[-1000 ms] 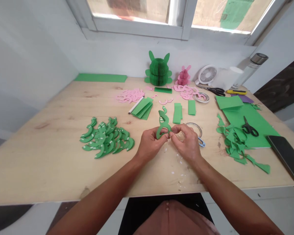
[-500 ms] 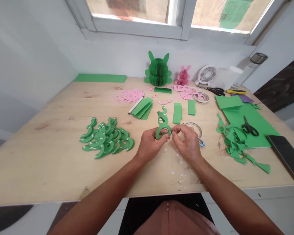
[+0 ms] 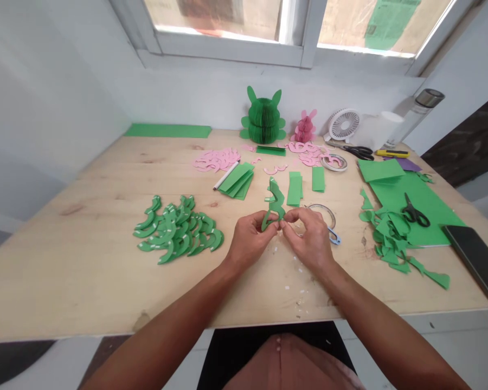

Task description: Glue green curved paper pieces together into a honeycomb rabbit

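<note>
Pinched between the fingertips of both hands is a curved green paper cutout (image 3: pixel 276 199), raised over the middle of the table, with small pale tabs on its left side. My left hand (image 3: pixel 252 235) grips its lower left end. At its lower right end, the thumb and forefinger of my right hand (image 3: pixel 311 234) close on the paper. Left of my hands lies a pile of curved green cutouts (image 3: pixel 179 230) with short white tape strips. Tiny white scraps (image 3: pixel 296 271) are scattered on the wood below. A tape roll (image 3: pixel 325 211) lies partly hidden behind my right hand.
Scissors (image 3: pixel 415 211) rest on green sheets (image 3: pixel 439 214) at right, beside green offcuts (image 3: pixel 390 238) and a phone (image 3: pixel 477 262). Behind stand a green honeycomb paper figure (image 3: pixel 263 122), a pink one (image 3: pixel 304 129), a small fan (image 3: pixel 344 124) and a bottle (image 3: pixel 417 116). Pink cutouts (image 3: pixel 217 160) lie farther back.
The green cutout has turned, so its face now shows narrower and more edge-on. My right fingertips have shifted slightly left, closer to the left ones.
</note>
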`<state>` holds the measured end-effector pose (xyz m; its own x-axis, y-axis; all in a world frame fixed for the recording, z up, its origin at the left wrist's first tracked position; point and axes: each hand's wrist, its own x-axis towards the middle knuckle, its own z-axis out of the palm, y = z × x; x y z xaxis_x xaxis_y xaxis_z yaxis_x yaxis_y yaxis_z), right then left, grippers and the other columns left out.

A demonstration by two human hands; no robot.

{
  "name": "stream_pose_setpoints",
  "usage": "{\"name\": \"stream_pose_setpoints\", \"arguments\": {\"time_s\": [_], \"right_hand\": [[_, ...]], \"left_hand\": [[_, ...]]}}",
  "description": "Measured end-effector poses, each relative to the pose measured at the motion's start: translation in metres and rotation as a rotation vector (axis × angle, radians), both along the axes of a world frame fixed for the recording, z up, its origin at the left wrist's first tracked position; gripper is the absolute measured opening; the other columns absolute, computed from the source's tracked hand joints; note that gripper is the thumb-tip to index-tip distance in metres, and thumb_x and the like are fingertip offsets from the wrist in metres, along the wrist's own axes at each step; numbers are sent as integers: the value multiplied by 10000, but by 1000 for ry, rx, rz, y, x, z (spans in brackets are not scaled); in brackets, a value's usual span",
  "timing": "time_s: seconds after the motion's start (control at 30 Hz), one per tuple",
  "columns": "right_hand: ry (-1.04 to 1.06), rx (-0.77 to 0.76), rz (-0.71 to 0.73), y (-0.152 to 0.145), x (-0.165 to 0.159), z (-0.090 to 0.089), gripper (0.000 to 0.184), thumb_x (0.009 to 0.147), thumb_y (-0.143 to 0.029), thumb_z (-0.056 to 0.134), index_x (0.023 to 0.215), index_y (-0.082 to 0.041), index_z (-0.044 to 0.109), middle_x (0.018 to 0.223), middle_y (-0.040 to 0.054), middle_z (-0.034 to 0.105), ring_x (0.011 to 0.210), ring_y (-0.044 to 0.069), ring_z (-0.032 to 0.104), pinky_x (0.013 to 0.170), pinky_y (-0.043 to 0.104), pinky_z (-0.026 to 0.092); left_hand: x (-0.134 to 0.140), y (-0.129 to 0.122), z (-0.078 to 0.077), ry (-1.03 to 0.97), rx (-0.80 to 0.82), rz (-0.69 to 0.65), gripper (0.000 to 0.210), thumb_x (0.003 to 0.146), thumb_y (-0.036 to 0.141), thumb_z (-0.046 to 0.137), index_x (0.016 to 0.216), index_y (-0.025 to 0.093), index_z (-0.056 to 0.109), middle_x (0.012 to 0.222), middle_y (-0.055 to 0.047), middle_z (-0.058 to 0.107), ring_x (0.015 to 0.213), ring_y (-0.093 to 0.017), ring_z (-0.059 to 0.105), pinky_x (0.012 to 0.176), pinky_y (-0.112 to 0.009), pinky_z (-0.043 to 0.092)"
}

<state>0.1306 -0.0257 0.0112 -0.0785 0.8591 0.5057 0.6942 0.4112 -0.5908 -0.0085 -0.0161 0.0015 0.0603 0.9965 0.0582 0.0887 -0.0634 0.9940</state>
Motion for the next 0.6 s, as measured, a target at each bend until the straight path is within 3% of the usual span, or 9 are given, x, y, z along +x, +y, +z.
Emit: {"name": "stream_pose_setpoints", "arguments": {"time_s": [0.27, 0.6], "right_hand": [[-20, 1, -4, 1, 1, -2, 87, 795, -188, 515, 715, -206, 543, 719, 14, 654, 744, 183, 605, 783, 346, 383], [35, -93, -62, 2, 4, 1, 94, 780, -197, 504, 693, -207, 538, 710, 6, 652, 710, 178, 592, 760, 333, 381]], "left_hand": [[1, -1, 1, 11, 7, 9, 72, 671, 228, 633, 677, 162, 662, 618, 13, 622, 571, -120, 550, 574, -236, 440], [0, 3, 7, -209, -193, 44, 152, 614, 245, 692, 703, 135, 637, 548, -6, 631, 507, -132, 573, 512, -251, 447]]}}
